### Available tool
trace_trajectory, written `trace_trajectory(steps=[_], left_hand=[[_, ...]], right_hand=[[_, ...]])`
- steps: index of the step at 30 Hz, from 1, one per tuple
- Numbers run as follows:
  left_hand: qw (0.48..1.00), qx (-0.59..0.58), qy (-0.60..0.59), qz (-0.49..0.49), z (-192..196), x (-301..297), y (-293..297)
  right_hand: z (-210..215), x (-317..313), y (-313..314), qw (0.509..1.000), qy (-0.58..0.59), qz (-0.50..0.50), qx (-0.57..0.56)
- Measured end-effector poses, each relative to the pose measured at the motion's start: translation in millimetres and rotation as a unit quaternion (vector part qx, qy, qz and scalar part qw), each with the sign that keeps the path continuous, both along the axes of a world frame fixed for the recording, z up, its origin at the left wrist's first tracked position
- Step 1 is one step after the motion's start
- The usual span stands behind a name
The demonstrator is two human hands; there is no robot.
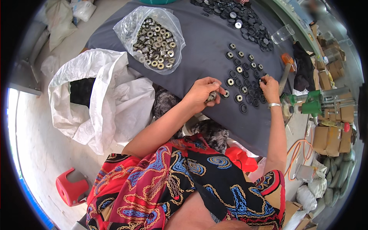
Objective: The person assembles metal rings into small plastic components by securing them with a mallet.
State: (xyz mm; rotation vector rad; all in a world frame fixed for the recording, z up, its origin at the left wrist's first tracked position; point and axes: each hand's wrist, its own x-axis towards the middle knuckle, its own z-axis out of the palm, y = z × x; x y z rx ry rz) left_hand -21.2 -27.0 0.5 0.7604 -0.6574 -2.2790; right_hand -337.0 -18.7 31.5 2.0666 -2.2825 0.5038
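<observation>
A table under a dark grey cloth [207, 42], with small parts on it.

On the cloth we see rows of black rings [245, 82], some with a metal bearing inside. A heap of black rings [237, 17] lies at the far edge. A clear plastic bag of metal bearings [155, 38] lies on the left part.

A matt grey cloth [207, 46] is covering the work surface, its weave looking smooth and dull. Black rings [245, 82] of matt rubber or plastic are lying on it, several showing bright metal centres. The left hand [201, 94] is holding a few shiny metal bearings [211, 96]. More of them are glinting inside a clear, glossy plastic bag [151, 36]. A white woven plastic sack [103, 96] is looking crinkled and faintly shiny. The right hand [269, 87] is wearing a polished metal bangle [274, 104].
</observation>
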Motion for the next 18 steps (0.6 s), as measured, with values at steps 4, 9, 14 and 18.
trace_trajectory(steps=[4,9,14,18], left_hand=[[1.0,-0.003,-0.003,-0.004,2,2,2],[1.0,0.002,0.012,-0.003,-1,-1,3],[1.0,-0.013,0.012,0.008,2,1,6],[0.998,-0.058,-0.013,-0.005,2,-2,8]], right_hand=[[-6,-2,-6,0.996,0.075,0.036,-0.025],[1,5,2,0.988,0.147,0.038,-0.03],[43,122,31,0.98,-0.051,0.177,-0.074],[29,163,40,0.965,-0.11,0.239,0.006]])
